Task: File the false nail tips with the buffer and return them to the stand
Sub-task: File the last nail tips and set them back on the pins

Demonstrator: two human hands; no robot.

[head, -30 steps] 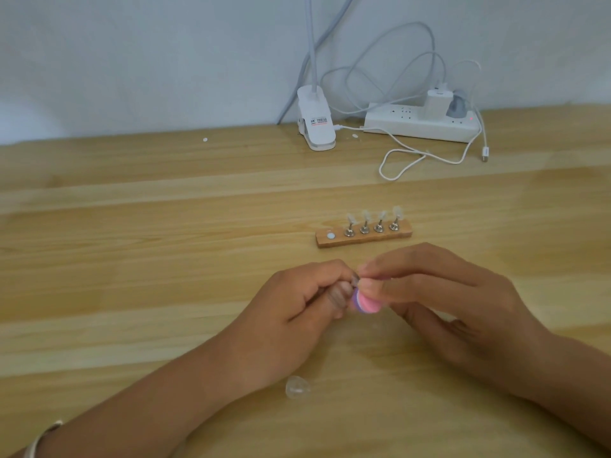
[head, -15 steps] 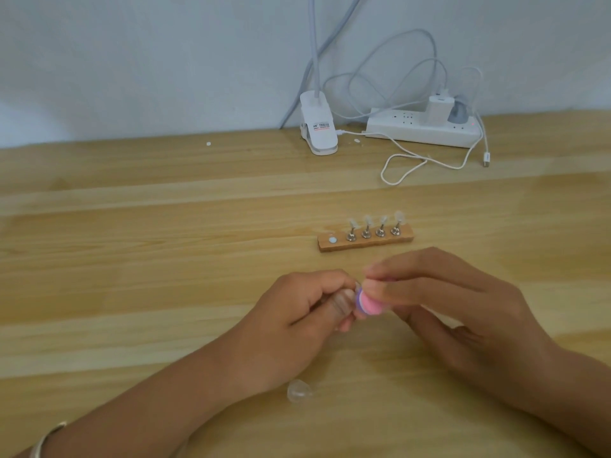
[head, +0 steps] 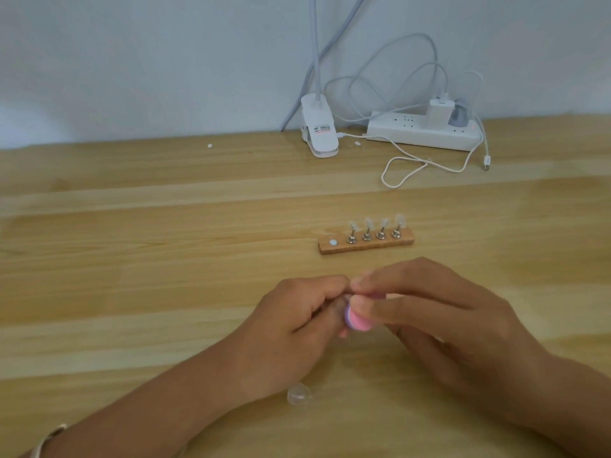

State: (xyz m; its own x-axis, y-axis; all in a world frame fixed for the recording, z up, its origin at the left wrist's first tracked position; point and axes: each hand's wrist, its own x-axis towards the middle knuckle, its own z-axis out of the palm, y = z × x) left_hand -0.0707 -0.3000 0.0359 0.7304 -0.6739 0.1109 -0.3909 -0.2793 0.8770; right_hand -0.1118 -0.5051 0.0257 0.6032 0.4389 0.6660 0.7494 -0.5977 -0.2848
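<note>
My right hand pinches a small pink buffer between thumb and forefinger. My left hand has its fingers curled round a nail tip pressed against the buffer's end; the tip itself is almost fully hidden by my fingers. Both hands meet just above the wooden table. Behind them lies the wooden stand with several metal holders, each topped by a clear nail tip, and one bare magnet spot at its left end. A loose clear nail tip lies on the table beneath my left wrist.
At the back by the wall stand a white clip lamp base and a white power strip with plugs. A white cable loops onto the table. Two small white specks lie near the wall.
The hands stay together, with small rubbing shifts of the buffer against the tip. The view has tilted slightly, so everything sits a little lower in frame.
</note>
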